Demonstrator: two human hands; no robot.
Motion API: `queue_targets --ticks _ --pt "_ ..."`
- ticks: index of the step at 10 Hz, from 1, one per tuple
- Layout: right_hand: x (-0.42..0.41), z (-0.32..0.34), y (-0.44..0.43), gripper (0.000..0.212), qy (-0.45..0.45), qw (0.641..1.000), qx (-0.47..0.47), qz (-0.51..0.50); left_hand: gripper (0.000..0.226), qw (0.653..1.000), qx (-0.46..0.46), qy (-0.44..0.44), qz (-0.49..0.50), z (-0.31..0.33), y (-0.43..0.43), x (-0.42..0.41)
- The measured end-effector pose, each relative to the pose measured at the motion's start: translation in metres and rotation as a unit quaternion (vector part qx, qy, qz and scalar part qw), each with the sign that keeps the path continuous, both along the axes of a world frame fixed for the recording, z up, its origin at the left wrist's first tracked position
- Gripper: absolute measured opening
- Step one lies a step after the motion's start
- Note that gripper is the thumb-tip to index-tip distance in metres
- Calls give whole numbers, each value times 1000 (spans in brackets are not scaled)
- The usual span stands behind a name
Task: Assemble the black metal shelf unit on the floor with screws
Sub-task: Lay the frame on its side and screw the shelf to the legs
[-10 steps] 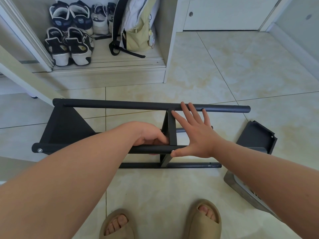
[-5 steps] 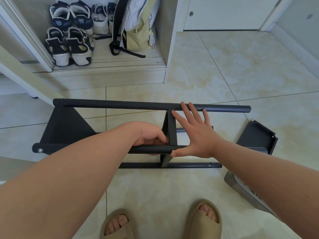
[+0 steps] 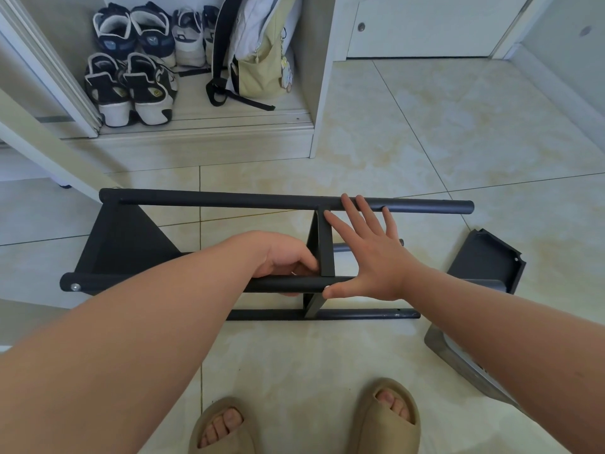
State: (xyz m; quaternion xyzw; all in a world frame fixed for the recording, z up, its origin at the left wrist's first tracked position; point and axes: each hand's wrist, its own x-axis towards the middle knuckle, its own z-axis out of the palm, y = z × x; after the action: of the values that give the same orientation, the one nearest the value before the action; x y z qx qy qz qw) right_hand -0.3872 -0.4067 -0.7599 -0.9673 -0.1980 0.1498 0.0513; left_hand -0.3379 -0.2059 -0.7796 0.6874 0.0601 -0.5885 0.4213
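The black metal shelf unit [image 3: 229, 201] lies on its side on the tiled floor, with several round tubes joined by flat shelf panels. One panel [image 3: 124, 244] is fixed at the left end and a narrower one [image 3: 325, 244] stands in the middle. My left hand [image 3: 288, 257] reaches in just left of the middle panel with curled fingers, at the near upper tube [image 3: 157, 285]; what the fingers hold is hidden. My right hand [image 3: 370, 253] lies flat with spread fingers against the right face of the middle panel, thumb on the near tube. A screw head [image 3: 75, 287] shows at that tube's left end.
A loose black shelf panel [image 3: 487, 260] lies on the floor at the right, over a grey metal piece [image 3: 458, 355]. My feet in tan slippers [image 3: 389, 417] stand close to the frame. An open cupboard at the back holds shoes [image 3: 131, 90] and a backpack [image 3: 258, 47].
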Motion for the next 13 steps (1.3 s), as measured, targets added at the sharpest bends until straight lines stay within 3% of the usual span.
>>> queue_targets --ticks 2,5,7,10,13 --pt "0 0 0 129 1 1000 0 0 15 1000 14 -22 -13 -3 -1 1" --pt "0 0 1 130 2 1000 -1 1 27 1000 11 1 -3 -3 2 0" --pt "1 0 0 130 0 1000 -1 1 19 1000 9 -11 -11 -1 -1 0" --pt "0 -1 0 129 -2 1000 0 1 24 1000 20 -20 -9 3 -1 -1" --pt "0 0 0 129 -1 1000 4 1 19 1000 7 10 -13 3 2 0"
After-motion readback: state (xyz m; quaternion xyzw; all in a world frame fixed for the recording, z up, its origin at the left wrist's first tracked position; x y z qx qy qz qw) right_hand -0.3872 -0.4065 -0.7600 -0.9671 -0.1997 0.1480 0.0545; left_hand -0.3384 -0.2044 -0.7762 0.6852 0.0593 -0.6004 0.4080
